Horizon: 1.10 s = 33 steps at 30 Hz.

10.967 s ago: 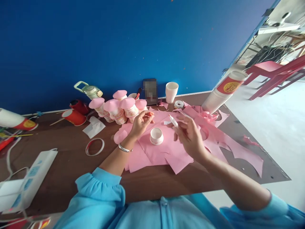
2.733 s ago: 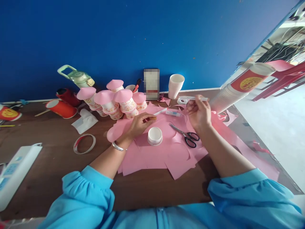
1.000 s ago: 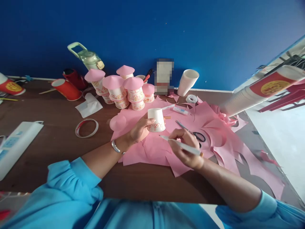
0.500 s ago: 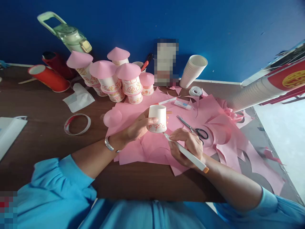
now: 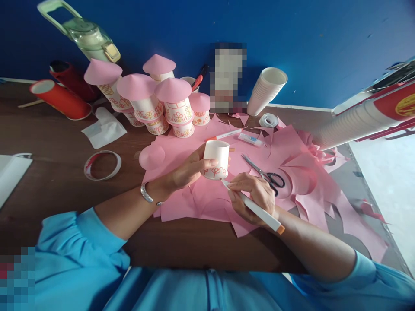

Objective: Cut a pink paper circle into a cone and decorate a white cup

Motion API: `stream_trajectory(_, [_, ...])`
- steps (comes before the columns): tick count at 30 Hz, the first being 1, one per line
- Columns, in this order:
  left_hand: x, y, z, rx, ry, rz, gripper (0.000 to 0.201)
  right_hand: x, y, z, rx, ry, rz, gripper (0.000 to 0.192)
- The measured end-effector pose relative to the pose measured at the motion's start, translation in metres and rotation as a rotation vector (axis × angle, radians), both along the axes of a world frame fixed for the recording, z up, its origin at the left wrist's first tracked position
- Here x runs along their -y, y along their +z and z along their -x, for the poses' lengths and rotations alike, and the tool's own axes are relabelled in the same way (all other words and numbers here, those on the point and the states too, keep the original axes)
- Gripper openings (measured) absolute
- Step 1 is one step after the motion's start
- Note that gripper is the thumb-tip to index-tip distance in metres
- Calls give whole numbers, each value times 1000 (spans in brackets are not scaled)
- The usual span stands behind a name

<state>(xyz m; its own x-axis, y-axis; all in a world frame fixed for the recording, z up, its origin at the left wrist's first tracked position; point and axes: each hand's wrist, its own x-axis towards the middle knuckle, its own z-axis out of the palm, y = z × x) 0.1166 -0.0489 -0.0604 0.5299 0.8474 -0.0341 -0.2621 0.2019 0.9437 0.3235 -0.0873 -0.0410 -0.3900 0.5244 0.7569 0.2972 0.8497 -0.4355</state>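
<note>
Mid-frame, the left hand (image 5: 189, 170) grips the upturned paper cup (image 5: 216, 159) as the right hand (image 5: 253, 199) pinches the marker (image 5: 253, 206) against its half-drawn rim pattern, pink-roofed finished cups (image 5: 152, 101) upper left

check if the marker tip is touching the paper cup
Touching. In the head view the marker in the right hand has its tip against the lower rim of the paper cup.

Your cup (image 5: 216, 160) sits over the paper (image 5: 207, 203), scissors (image 5: 265, 175) to its right, capped cups (image 5: 152, 101) behind.
</note>
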Motion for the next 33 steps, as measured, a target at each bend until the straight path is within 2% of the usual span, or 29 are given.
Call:
stream_trajectory(7, [1, 1, -1, 34, 7, 3, 44, 0, 0, 0, 24, -6, -5, 22])
stream_trajectory(14, [1, 0, -1, 8, 16, 5, 52, 0, -4, 0, 25, -3, -7, 24])
stream_trajectory(20, [2, 7, -1, -35, 18, -25, 55, 0, -5, 0, 36, -1, -16, 26])
stream_trajectory(33, [1, 9, -1, -113, 38, -66, 43, 0, -7, 1, 77, 6, -31, 22])
